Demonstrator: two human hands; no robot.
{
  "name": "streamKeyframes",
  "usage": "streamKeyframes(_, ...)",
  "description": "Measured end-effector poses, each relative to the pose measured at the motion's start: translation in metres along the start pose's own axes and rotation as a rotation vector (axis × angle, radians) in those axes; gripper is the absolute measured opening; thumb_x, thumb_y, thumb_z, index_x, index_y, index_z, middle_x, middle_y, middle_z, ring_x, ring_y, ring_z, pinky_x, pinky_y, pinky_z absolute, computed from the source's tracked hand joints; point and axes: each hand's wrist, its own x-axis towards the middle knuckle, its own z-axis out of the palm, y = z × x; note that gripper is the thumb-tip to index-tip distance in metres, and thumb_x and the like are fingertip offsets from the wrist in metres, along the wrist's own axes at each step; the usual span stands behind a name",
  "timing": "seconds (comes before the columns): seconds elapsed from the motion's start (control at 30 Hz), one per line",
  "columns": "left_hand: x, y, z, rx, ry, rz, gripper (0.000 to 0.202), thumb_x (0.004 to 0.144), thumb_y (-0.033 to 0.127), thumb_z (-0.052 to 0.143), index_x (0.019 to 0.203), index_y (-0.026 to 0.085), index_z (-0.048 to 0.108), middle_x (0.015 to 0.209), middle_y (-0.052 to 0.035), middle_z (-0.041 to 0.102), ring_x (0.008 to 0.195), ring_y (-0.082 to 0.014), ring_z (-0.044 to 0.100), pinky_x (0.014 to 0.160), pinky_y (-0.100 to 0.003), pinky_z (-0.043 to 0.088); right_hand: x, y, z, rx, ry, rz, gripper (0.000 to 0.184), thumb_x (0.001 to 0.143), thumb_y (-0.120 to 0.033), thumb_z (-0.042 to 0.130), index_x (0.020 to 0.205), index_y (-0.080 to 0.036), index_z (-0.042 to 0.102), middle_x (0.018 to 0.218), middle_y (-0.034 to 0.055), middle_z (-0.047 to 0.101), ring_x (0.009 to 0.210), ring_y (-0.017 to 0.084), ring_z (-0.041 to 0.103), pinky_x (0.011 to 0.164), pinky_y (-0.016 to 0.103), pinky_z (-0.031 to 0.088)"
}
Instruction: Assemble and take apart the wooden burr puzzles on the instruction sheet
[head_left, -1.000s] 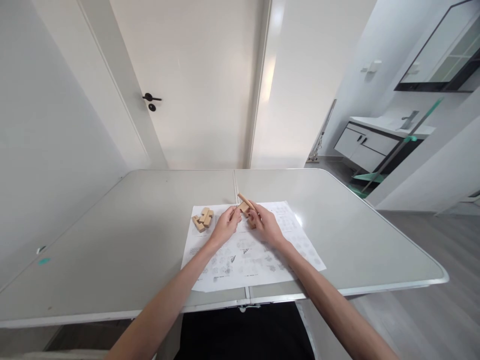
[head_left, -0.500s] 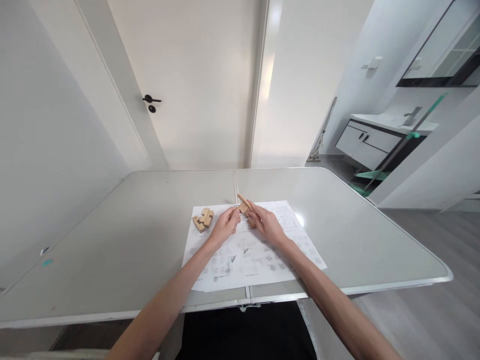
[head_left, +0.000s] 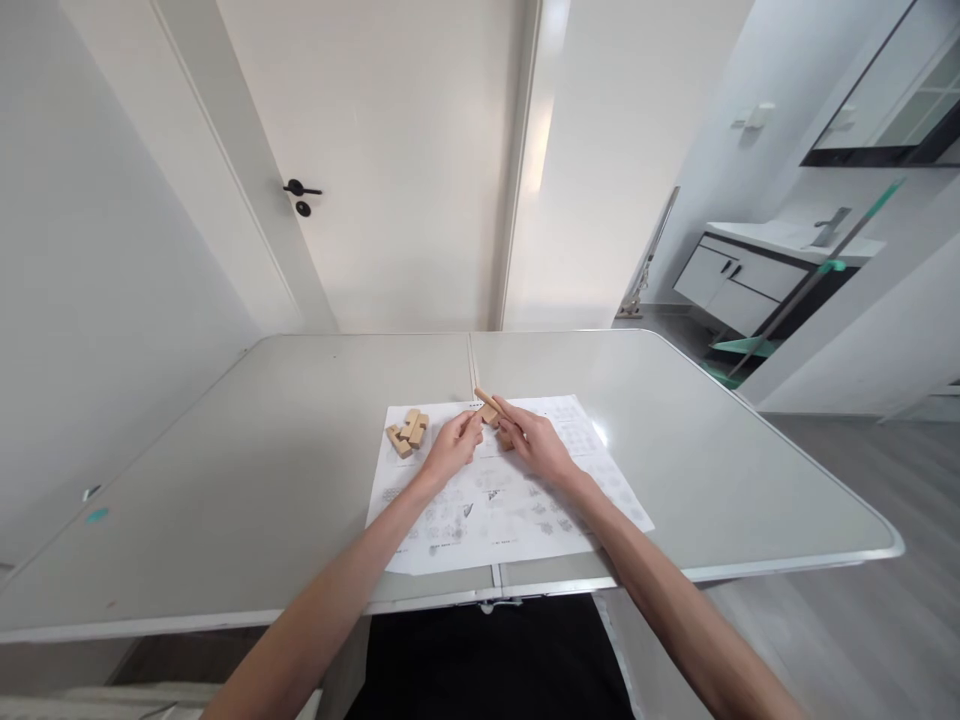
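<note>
Both hands meet over a printed sheet of diagrams [head_left: 510,505] on a grey table [head_left: 225,490]. My right hand [head_left: 536,445] is closed around joined wooden puzzle bars [head_left: 489,406] whose far end sticks up and away. My left hand [head_left: 450,447] pinches the same wooden bars from the left side with its fingertips. A small heap of loose wooden blocks [head_left: 406,431] lies on the sheet's far left corner, just left of my left hand.
The table has a centre seam and a rounded right edge [head_left: 862,520]. A white door with a black handle [head_left: 300,195] stands behind the table. A vanity cabinet [head_left: 742,285] and a mop are at the right, across open floor.
The hands and the wooden bars stay in nearly the same place. The view has shifted slightly, so everything sits a little higher in the picture.
</note>
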Motion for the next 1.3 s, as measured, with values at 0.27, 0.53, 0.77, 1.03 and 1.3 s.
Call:
streamKeyframes(0.27, 0.001, -0.004, 0.004, -0.026, 0.005, -0.002, 0.040, 0.093, 0.061, 0.061, 0.092, 0.021, 0.055, 0.065, 0.0086, 0.031, 0.050, -0.0082, 0.027, 0.045, -0.020, 0.020, 0.000, -0.003, 0.004, -0.040, -0.014, -0.037, 0.057, 0.101, -0.022, 0.043, 0.156, -0.034, 0.050, 0.086, 0.0051, 0.066, 0.071, 0.022, 0.053, 0.075, 0.036, 0.050)
streamKeyframes(0.53, 0.001, -0.001, 0.001, -0.024, -0.006, -0.002, 0.039, 0.092, 0.057, 0.065, 0.087, 0.019, 0.056, 0.064, 0.0079, 0.036, 0.050, -0.0073, 0.028, 0.045, -0.022, 0.020, -0.002, 0.001, 0.001, -0.110, -0.041, -0.149, 0.060, 0.102, -0.015, 0.039, 0.160, -0.028, 0.045, 0.081, 0.0008, 0.062, 0.068, 0.017, 0.053, 0.070, 0.028, 0.047)
streamKeyframes(0.77, 0.002, -0.003, 0.005, -0.046, 0.062, 0.010, 0.038, 0.092, 0.056, 0.065, 0.088, 0.020, 0.057, 0.062, 0.0072, 0.040, 0.049, -0.0085, 0.034, 0.046, -0.023, 0.022, -0.002, -0.016, 0.009, -0.106, -0.058, -0.127, 0.057, 0.105, -0.016, 0.040, 0.160, -0.030, 0.046, 0.092, 0.0030, 0.069, 0.067, 0.015, 0.054, 0.069, 0.026, 0.049)
streamKeyframes(1.03, 0.004, -0.001, 0.008, -0.099, 0.053, -0.006, 0.039, 0.091, 0.057, 0.066, 0.088, 0.020, 0.057, 0.062, 0.0079, 0.040, 0.048, -0.0081, 0.031, 0.046, -0.024, 0.020, 0.000, -0.009, 0.010, -0.115, -0.001, -0.083, 0.049, 0.104, -0.018, 0.042, 0.149, -0.025, 0.058, 0.105, 0.0086, 0.075, 0.081, 0.020, 0.066, 0.080, 0.032, 0.054)
streamKeyframes(1.3, 0.001, 0.002, 0.006, -0.182, 0.008, -0.029, 0.038, 0.090, 0.055, 0.071, 0.090, 0.018, 0.060, 0.065, 0.0050, 0.050, 0.045, -0.0061, 0.032, 0.045, -0.022, 0.022, 0.000, -0.014, 0.010, -0.128, 0.025, -0.027, 0.045, 0.106, -0.025, 0.042, 0.148, -0.028, 0.058, 0.111, 0.0088, 0.077, 0.071, 0.019, 0.064, 0.075, 0.033, 0.055)
